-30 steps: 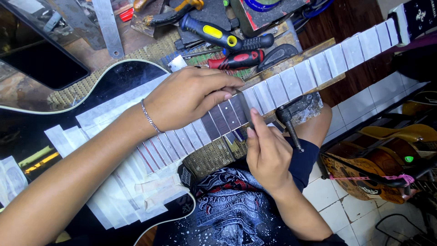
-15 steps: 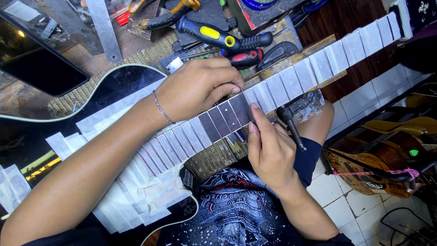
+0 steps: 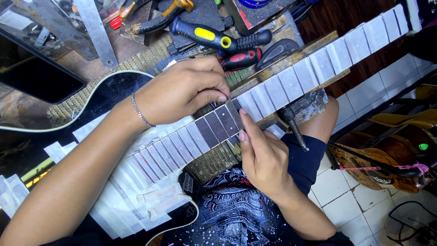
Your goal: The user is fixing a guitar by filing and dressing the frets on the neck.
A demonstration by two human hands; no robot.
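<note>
Cluttered wood bench [image 3: 132,48], white tile floor [image 3: 346,182]. Screwdrivers [image 3: 214,38], steel ruler [image 3: 96,29] behind taped fretboard [image 3: 291,82]. L hand [image 3: 182,91], R hand [image 3: 261,155] pinch tape strip [image 3: 234,114].

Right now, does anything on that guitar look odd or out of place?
Yes: pale tape strips cover most of the fingerboard, but a few dark sections sit bare between the left hand and right hand.

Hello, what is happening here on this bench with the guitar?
A person works on a black guitar lying on the bench. The left hand presses on the fretboard, where a few spaces lie bare among taped ones. The right hand pinches a tape strip there. Screwdrivers lie beyond the neck.
</note>
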